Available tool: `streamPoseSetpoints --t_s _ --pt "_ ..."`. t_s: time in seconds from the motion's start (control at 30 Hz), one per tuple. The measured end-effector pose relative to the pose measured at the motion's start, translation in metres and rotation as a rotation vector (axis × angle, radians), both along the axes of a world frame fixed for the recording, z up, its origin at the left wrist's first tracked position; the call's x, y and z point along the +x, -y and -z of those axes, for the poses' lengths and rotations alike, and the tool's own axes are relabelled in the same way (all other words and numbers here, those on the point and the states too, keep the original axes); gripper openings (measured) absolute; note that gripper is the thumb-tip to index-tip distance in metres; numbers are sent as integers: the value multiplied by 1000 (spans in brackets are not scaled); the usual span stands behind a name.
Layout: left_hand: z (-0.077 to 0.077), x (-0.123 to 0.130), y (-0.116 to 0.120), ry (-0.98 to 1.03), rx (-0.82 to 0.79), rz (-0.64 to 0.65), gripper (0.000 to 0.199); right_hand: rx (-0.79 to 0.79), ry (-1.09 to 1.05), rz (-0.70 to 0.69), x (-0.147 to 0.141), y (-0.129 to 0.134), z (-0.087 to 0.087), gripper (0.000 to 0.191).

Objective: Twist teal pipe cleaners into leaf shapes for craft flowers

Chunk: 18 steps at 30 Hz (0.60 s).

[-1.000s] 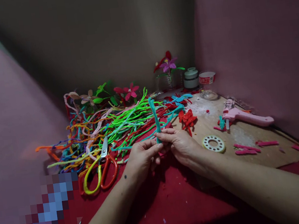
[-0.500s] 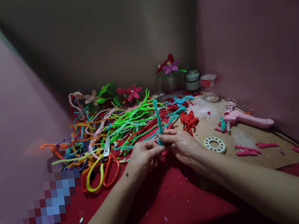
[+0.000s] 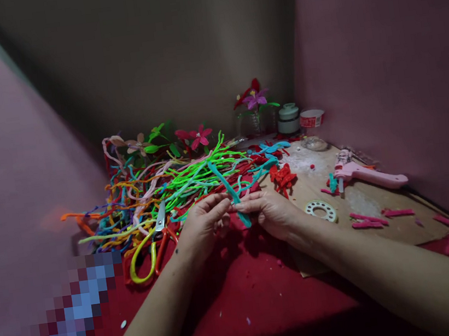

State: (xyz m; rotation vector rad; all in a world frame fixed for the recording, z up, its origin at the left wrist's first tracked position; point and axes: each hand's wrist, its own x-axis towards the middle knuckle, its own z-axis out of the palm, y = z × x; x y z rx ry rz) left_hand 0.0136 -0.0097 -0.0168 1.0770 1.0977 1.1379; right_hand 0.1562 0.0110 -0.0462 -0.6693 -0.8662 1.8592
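Observation:
A turquoise pipe cleaner (image 3: 221, 178), doubled into a flat strip, slants between my hands, its upper end leaning left and its lower end hanging below the fingertips. My right hand (image 3: 276, 215) pinches it near the middle, between thumb and fingers. From the other side, my left hand (image 3: 205, 221) is closed in a pinch against the same strip; the exact contact is partly hidden by the fingers. Yellow-and-red-handled scissors (image 3: 160, 223) lie left of my left hand. Behind both hands spreads a heap of bright green pipe cleaners (image 3: 192, 175).
Right of my hands, a cardboard sheet (image 3: 399, 236) carries a pink glue gun (image 3: 374, 174), a white ring-shaped spool (image 3: 320, 212) and red pipe-cleaner pieces (image 3: 283, 178). Finished flowers (image 3: 199, 136), a jar (image 3: 288, 119) and a plastic cup (image 3: 311, 118) stand behind. Red cloth (image 3: 263, 306) covers the table.
The turquoise strip has tipped from upright to a leftward slant, and its lower end now shows beneath the fingers. My left hand has shifted slightly left and up.

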Motion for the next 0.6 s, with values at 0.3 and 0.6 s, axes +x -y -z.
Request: streamPoseSetpoints --t_s 0.3,0.6 --pt "5 12 4 144 -2 -87 22 -7 37 14 -4 6 1 15" --pt "-2 -1 6 -502 560 -119 4 -60 68 -86 5 4 -12 9"
